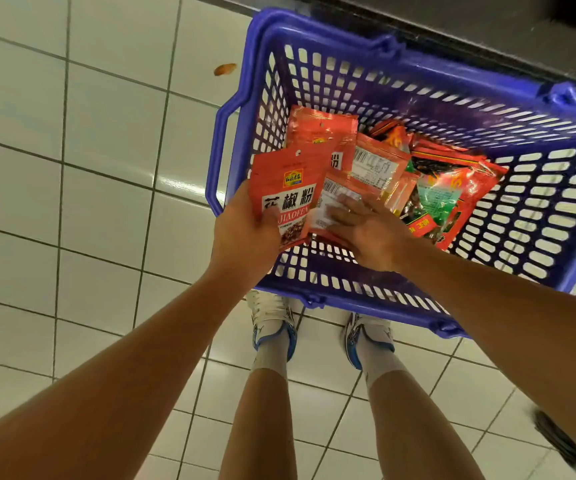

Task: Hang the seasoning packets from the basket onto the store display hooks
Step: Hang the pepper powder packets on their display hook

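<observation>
With thumb on its front, left hand pinching a red packet upright, hole end far; right hand fingers flat on packets in the blue basket.

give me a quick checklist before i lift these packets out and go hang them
1. Left hand grips the front red packet, thumb across its face: ok.
2. Hang hole at that packet's top is clear and untorn: ok.
3. Right hand has a packet: not ok, its fingers only rest flat on a face-down packet.
4. Loose packets sit inside the blue basket, none over the rim: ok.
5. Display hooks in reach: cannot tell, none in view.
</observation>
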`<move>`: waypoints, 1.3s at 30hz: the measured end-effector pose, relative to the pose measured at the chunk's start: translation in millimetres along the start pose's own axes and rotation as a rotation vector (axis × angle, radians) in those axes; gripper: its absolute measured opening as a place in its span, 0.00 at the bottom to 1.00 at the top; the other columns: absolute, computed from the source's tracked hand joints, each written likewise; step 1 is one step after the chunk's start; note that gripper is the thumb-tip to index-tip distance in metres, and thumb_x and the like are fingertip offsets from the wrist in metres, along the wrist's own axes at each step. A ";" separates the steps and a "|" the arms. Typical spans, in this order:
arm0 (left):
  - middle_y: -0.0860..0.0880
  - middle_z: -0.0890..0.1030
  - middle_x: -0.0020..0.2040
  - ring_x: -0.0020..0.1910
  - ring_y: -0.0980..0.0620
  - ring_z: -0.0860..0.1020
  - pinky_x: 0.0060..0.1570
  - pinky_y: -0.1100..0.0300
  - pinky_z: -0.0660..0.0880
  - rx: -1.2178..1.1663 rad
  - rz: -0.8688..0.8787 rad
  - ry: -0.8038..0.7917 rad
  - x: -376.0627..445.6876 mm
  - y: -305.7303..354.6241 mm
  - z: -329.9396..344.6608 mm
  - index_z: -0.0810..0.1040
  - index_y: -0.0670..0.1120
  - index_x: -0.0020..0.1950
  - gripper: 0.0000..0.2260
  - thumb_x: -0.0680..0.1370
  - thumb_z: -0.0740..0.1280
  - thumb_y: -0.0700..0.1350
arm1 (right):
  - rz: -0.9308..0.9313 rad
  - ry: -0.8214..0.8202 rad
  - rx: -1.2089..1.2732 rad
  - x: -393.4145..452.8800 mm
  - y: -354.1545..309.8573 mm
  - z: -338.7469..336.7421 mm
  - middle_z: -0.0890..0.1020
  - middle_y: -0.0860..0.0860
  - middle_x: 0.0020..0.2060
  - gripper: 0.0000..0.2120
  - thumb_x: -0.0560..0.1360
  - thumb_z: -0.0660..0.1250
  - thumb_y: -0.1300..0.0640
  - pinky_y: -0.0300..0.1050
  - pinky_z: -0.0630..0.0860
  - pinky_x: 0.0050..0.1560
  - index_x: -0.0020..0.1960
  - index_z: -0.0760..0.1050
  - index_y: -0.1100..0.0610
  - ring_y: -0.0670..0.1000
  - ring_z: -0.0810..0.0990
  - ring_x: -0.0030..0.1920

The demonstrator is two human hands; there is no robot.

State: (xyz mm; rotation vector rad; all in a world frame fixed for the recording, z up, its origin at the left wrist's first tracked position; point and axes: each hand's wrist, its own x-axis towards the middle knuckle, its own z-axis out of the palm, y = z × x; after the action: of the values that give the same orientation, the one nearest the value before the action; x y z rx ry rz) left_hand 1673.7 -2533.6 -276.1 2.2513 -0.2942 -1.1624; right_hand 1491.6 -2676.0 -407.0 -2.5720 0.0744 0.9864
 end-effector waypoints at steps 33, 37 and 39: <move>0.42 0.87 0.50 0.47 0.44 0.86 0.44 0.49 0.83 -0.769 0.455 -0.138 -363.0 478.1 -306.8 0.87 0.51 0.49 0.09 0.75 0.71 0.53 | 0.237 1.368 1.343 -488.9 -176.0 -634.9 0.83 0.40 0.29 0.12 0.78 0.69 0.57 0.33 0.75 0.31 0.36 0.80 0.50 0.38 0.80 0.29; 0.47 0.87 0.41 0.36 0.51 0.85 0.33 0.58 0.80 -0.754 0.650 -0.102 -419.4 564.1 -343.2 0.83 0.44 0.48 0.07 0.81 0.68 0.44 | 0.168 1.579 1.217 -569.5 -198.0 -709.2 0.85 0.36 0.35 0.07 0.73 0.67 0.44 0.36 0.78 0.41 0.40 0.83 0.34 0.36 0.81 0.37; 0.47 0.87 0.42 0.38 0.52 0.85 0.35 0.57 0.81 -0.729 0.751 -0.093 -446.4 602.1 -358.3 0.84 0.44 0.47 0.06 0.81 0.68 0.43 | 0.096 1.675 1.200 -602.5 -202.8 -737.5 0.86 0.40 0.36 0.06 0.72 0.68 0.45 0.42 0.79 0.45 0.40 0.84 0.36 0.42 0.82 0.40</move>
State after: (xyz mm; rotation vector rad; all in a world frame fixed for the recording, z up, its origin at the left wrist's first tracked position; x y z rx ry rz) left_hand 1735.4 -2680.7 539.2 1.2715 -0.5780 -0.7777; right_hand 1543.1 -2813.2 555.6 -1.4812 0.8595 -1.1095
